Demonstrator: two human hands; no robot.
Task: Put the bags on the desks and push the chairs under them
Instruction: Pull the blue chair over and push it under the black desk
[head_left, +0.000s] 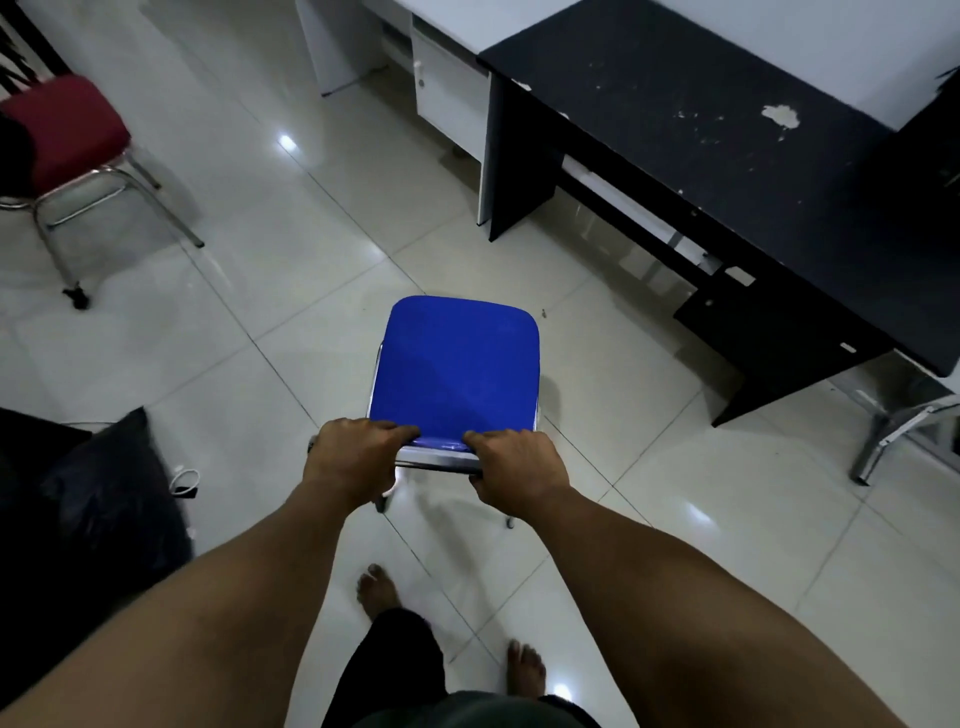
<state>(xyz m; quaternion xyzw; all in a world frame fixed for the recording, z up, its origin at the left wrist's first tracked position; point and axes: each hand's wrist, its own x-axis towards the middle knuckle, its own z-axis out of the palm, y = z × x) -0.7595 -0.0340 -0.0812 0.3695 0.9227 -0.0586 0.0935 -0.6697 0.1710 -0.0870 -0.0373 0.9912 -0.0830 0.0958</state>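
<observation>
Floor (291, 291): glossy pale tiles with dark grout lines, reflecting ceiling lights. A blue chair (454, 364) stands on it, clear of the black counter (727, 156) to its right; the counter's top is scuffed with white chips. The left hand (353, 457) and right hand (519, 467) each have a grip clenched around the chair's chrome back rail. A white counter (447, 78) lies beyond. A red chair (62, 130) stands far left; a black bag (104, 499) sits near left.
</observation>
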